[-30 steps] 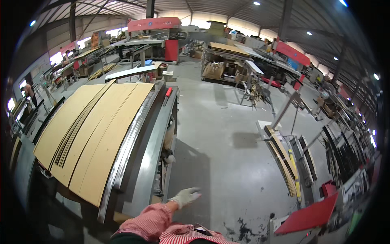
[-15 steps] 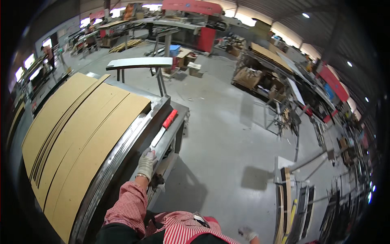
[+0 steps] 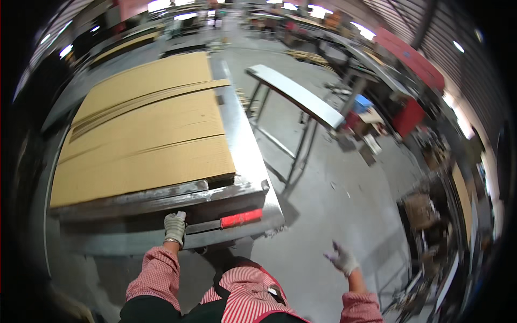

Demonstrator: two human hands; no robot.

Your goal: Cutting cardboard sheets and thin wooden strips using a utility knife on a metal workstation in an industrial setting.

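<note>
My left hand [image 3: 175, 226], in a pale glove, is at the near ledge of a metal worktable [image 3: 250, 156]. Its fingers are curled; what they grip, if anything, is hidden. Just right of it lies a flat-bladed tool with a red handle [image 3: 241, 218], its grey blade pointing toward that hand. Behind the ledge, yellow-brown cardboard sheets [image 3: 151, 159] cover most of the tabletop, with narrow strips across them. My right hand [image 3: 343, 260], gloved too, hangs over the floor at the lower right with fingers apart and nothing in it.
A narrow stand with a pale top [image 3: 295, 94] is just beyond the table's right side. Farther right are a blue box [image 3: 362, 103], cartons and a red machine [image 3: 409, 119]. A crowded rack [image 3: 423, 212] stands at the right edge.
The view has swung left, so the table now lies across in front of me. My right hand has come up into fuller view with fingers spread. My left hand remains beside the red-handled tool.
</note>
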